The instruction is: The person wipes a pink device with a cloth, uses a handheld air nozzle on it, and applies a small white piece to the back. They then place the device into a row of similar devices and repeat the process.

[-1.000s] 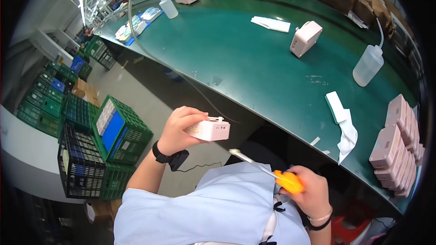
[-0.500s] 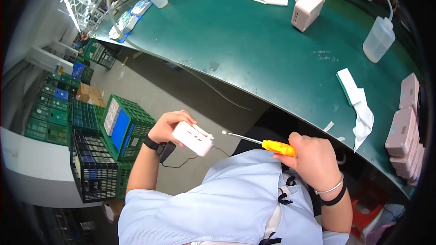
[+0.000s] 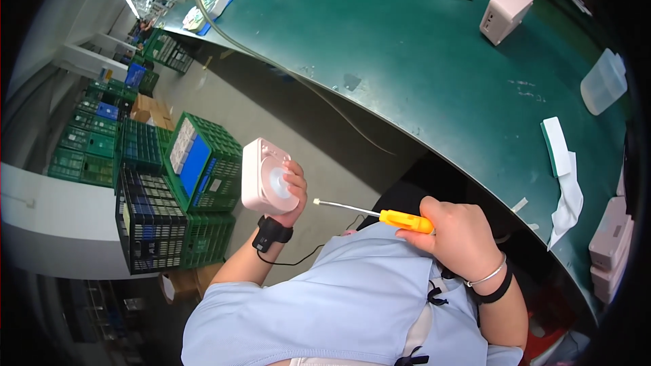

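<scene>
Left hand [image 3: 296, 186] is gripping pink, rounded plastic box [image 3: 253, 179]; right hand [image 3: 466, 238] is clasping yellow-handled, metal-shafted tool [image 3: 401, 219], pointing toward nine o'clock — firm box bracing likely helping.

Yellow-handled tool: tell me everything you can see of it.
The yellow-handled tool has a glossy, plastic-looking handle, a thin, straight, metal-looking shaft and a small pale tip. The right hand closes around the handle, hiding its rear end. It points leftward, toward the pink device in the left hand, with a gap between; nothing else appears to touch it.
</scene>
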Tool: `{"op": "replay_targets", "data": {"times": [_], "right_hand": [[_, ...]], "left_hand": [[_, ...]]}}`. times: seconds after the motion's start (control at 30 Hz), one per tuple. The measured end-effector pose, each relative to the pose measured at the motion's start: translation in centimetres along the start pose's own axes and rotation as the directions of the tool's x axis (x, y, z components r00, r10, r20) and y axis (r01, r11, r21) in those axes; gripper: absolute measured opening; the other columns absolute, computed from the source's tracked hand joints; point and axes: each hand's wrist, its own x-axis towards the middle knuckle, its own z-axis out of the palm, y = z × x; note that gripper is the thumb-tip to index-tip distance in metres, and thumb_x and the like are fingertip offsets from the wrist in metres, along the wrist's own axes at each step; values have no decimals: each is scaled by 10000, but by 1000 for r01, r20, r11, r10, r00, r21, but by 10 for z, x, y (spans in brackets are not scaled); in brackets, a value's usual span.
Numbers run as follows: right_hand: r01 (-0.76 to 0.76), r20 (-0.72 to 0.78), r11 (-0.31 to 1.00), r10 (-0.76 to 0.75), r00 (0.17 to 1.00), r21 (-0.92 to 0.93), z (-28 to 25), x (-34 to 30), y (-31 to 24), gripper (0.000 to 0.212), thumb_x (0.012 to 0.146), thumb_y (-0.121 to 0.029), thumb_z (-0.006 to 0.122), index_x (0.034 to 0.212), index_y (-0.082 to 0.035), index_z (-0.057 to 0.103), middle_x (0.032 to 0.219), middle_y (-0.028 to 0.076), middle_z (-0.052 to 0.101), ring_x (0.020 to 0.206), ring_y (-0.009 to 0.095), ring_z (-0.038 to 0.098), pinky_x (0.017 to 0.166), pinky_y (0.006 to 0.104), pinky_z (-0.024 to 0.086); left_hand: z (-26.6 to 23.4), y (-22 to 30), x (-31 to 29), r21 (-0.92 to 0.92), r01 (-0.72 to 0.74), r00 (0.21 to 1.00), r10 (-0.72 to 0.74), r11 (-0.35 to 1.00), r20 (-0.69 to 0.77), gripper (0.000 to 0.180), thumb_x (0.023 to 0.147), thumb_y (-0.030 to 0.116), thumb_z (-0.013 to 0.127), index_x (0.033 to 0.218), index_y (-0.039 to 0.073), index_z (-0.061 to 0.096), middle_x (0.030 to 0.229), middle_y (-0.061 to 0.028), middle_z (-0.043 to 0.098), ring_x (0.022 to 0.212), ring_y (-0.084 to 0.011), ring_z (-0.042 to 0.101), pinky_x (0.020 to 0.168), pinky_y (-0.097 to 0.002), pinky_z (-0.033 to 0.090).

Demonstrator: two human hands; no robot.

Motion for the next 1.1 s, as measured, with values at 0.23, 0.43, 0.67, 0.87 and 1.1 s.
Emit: {"op": "replay_targets", "data": {"times": [0.23,0.43,0.67,0.87,1.1], "right_hand": [[37,56,999,-37,998,8,5,-2,4,452,784,-431,802,748,-72,531,598,110,573,544,310,601,496,380,476],[-11,-103,997,2,995,-82,9,-10,-1,439,785,-417,801,744,-73,531,638,108,594,570,307,618,502,387,482],[10,-69,999,-8,998,35,-3,-33,2,394,800,-382,798,785,-63,567,712,98,625,621,300,637,555,388,504],[147,-314,920,-27,949,363,-9,-91,31,364,864,-373,756,919,-28,655,926,118,705,651,247,660,618,362,527],[202,-704,691,594,390,695,9,-210,44,359,981,-344,631,1008,14,621,1090,195,684,579,112,578,587,270,505]], "left_hand": [[46,0,6,959,-239,648,761,154,40,396,953,302,694,1229,70,532,1196,-58,632,1017,-182,629,901,-368,525],[46,12,-2,939,-53,575,758,-341,307,392,914,152,747,1210,63,506,1116,-44,627,1002,-129,600,895,-301,498],[81,-23,4,817,-46,720,548,-575,426,393,832,46,787,1135,44,536,1061,-29,614,994,-126,578,900,-286,478],[143,-92,64,713,-398,861,34,-577,508,460,768,62,820,1156,36,574,1202,-121,652,1080,-207,616,947,-367,495],[195,-270,217,-123,-958,230,-951,-258,206,505,677,98,819,1156,109,659,1150,-85,664,1066,-320,621,973,-455,461]]}}
